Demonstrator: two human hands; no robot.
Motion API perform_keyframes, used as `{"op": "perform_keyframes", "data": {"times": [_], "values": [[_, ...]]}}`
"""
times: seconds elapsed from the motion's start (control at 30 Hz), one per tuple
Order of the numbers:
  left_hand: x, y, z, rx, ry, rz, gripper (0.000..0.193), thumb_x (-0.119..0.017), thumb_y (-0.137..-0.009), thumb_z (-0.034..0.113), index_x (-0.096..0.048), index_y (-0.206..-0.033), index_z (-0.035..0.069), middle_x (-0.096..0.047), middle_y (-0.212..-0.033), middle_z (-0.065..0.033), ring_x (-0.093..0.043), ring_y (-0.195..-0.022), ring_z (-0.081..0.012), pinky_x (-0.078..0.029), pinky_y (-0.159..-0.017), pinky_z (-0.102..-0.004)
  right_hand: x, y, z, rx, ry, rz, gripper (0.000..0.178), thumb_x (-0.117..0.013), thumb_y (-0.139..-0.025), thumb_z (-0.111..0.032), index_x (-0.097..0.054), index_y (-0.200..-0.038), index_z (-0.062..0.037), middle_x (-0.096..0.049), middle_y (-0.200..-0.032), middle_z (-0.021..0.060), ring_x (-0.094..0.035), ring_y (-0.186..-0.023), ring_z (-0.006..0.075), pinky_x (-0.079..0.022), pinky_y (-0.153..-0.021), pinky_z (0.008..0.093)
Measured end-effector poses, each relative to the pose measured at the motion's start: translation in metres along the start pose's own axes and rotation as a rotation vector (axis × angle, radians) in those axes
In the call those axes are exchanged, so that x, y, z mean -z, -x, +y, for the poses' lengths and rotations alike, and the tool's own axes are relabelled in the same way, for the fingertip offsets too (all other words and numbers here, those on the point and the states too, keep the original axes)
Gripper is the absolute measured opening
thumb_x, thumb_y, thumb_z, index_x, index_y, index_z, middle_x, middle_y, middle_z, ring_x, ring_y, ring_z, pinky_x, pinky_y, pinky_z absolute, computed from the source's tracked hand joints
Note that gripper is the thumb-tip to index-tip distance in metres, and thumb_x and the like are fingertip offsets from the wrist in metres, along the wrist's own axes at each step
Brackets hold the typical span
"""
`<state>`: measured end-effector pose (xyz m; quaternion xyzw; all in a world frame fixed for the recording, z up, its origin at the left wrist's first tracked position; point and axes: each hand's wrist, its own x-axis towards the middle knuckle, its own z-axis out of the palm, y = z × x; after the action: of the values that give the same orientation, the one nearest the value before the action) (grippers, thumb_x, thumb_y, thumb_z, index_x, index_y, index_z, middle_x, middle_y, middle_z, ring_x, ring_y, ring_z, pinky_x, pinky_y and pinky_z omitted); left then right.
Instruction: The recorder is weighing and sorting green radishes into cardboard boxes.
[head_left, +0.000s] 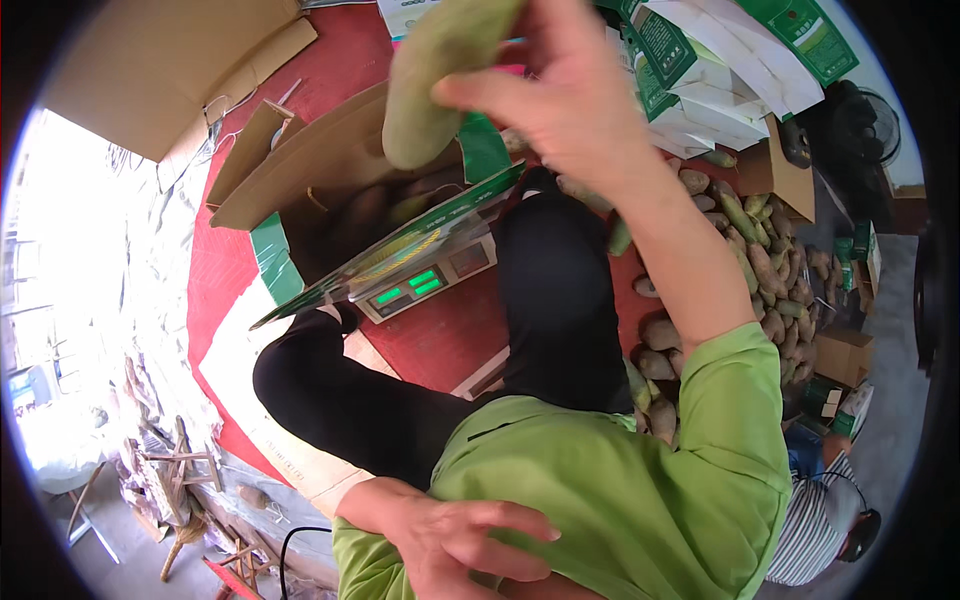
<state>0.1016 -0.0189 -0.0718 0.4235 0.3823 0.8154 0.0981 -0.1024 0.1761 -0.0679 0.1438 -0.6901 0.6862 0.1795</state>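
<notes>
My right hand [570, 95] is raised high near the camera and grips a long pale green tuber [440, 75]. It hangs over an open cardboard box [320, 170] that holds several brownish tubers and stands on a digital scale [425, 285] with a lit green display. My left hand [460, 545] rests low against my green shirt, fingers spread, holding nothing. My black trouser legs lie between the scale and my body.
A heap of brown and green tubers [760, 270] covers the red floor at the right. White and green printed cartons [720, 60] are stacked at the top right. Flattened cardboard [160, 60] lies top left. Another person in a striped shirt [815, 525] sits bottom right.
</notes>
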Motion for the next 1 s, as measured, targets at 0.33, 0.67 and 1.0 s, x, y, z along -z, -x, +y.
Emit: {"op": "perform_keyframes", "data": {"times": [0.33,0.67,1.0], "values": [[0.017,-0.005,-0.017,-0.108,-0.062,-0.065,0.011,-0.064,-0.086,0.01,-0.069,-0.095,0.005,-0.063,-0.095,-0.0086,-0.059,-0.088,-0.0233,-0.051,-0.077,-0.0409,-0.046,0.016,0.079,0.131,0.681,-0.582,0.039,-0.072,-0.075,-0.022,-0.058,-0.107,-0.0053,-0.063,-0.097,0.0134,-0.06,-0.096,0.0332,-0.047,-0.081,0.04],[-0.039,-0.048,-0.048,-0.189,0.285,0.059,0.015,-0.062,-0.091,0.021,-0.061,-0.084,0.008,-0.055,-0.082,-0.0081,-0.056,-0.076,-0.0236,-0.048,-0.061,-0.0318,0.102,0.072,0.093,-0.393,0.398,-0.072,0.026,-0.062,-0.092,-0.022,-0.065,-0.111,-0.004,-0.067,-0.098,0.0003,-0.059,-0.09,0.0076,-0.045,-0.081,0.0216],[-0.028,-0.067,-0.054,-0.217,0.258,0.079,0.028,-0.052,-0.089,0.002,-0.04,-0.064,0.01,-0.042,-0.066,-0.0022,-0.044,-0.054,-0.0182,-0.033,-0.043,-0.0277,0.172,0.249,0.189,-0.736,0.31,0.02,0.022,-0.057,-0.092,-0.007,-0.061,-0.113,-0.0003,-0.065,-0.097,0.0016,-0.059,-0.088,0.0083,-0.046,-0.08,0.0231]]}}
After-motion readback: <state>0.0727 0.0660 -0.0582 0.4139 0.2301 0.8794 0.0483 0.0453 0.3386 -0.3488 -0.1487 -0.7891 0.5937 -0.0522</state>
